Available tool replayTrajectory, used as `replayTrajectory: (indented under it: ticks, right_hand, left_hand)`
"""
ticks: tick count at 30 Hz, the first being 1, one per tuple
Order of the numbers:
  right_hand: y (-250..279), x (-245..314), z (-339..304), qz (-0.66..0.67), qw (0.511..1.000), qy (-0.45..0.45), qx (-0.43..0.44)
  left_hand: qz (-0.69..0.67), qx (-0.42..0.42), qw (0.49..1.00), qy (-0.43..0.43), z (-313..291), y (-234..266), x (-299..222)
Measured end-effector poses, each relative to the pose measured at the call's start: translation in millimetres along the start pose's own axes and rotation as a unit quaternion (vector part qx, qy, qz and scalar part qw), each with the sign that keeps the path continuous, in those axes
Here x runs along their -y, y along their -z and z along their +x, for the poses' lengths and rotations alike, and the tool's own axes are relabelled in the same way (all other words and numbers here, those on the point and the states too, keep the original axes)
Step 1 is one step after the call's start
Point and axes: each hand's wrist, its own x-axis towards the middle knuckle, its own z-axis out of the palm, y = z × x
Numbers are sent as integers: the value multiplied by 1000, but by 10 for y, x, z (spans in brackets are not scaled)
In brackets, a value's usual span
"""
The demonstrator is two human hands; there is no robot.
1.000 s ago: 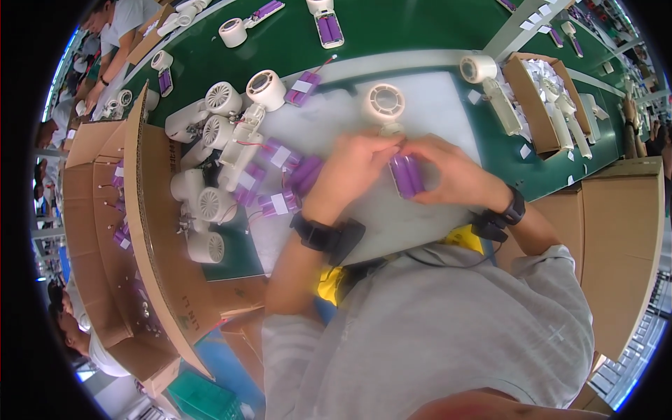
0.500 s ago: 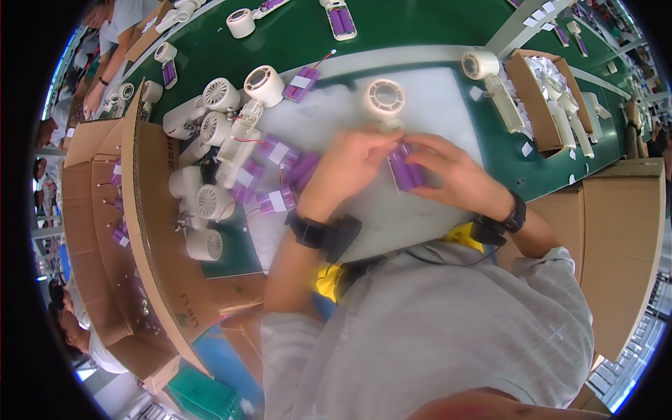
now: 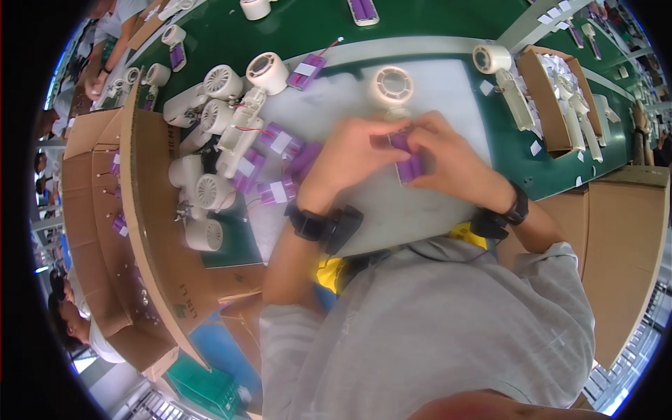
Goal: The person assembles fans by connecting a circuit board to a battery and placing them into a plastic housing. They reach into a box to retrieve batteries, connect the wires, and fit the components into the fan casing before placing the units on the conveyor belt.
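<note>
In front of me, a white handheld fan [image 3: 392, 85] with a round head lies on the pale foam sheet, its handle pointing toward me. A purple battery pack [image 3: 409, 168] sits in the open handle. My right hand [image 3: 455, 162] curves round the handle and pack from the right, thumb and fingers on its sides. From the left, my left hand [image 3: 352, 155] closes its fingertips on the upper handle just below the fan head; they are slightly blurred. Small parts under the fingers are hidden.
Left on the foam lie loose purple battery packs [image 3: 280, 142] and several white fans [image 3: 236, 136]. A tall cardboard box [image 3: 157, 210] stands at the left edge. At right are another fan [image 3: 492, 59], a small carton [image 3: 542, 105] of white parts and a large cardboard box [image 3: 623, 245].
The view has shifted a little. My left fingers have moved from the handle's top onto its left side, and my right fingers have drawn closer round the battery pack.
</note>
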Motion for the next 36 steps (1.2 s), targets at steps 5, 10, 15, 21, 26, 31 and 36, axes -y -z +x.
replayTrajectory:
  ticks: [5, 10, 15, 21, 26, 31, 36]
  right_hand:
    - [65, 35, 9, 27, 999, -20, 15]
    - [31, -50, -56, -38, 993, 107, -25]
    - [40, -70, -98, -69, 994, 83, 4]
    - [14, 55, -127, -237, 964, 122, -2]
    - [56, 111, -22, -312, 934, 173, 0]
    - [249, -128, 384, -313, 941, 123, -15]
    - [480, -395, 1490, -353, 888, 180, -234]
  left_hand:
    - [-35, -14, 999, 11, -16, -52, 50]
    - [-55, -8, 998, 7, -26, -77, 58]
    - [-26, -6, 1000, -1, -13, -60, 57]
    - [-44, -13, 999, -18, 4, -86, 97]
    - [-3, -45, 996, -83, 15, -105, 108]
    - [58, -160, 980, -107, -1, -85, 8]
    - [157, -226, 957, -89, 23, -51, 149]
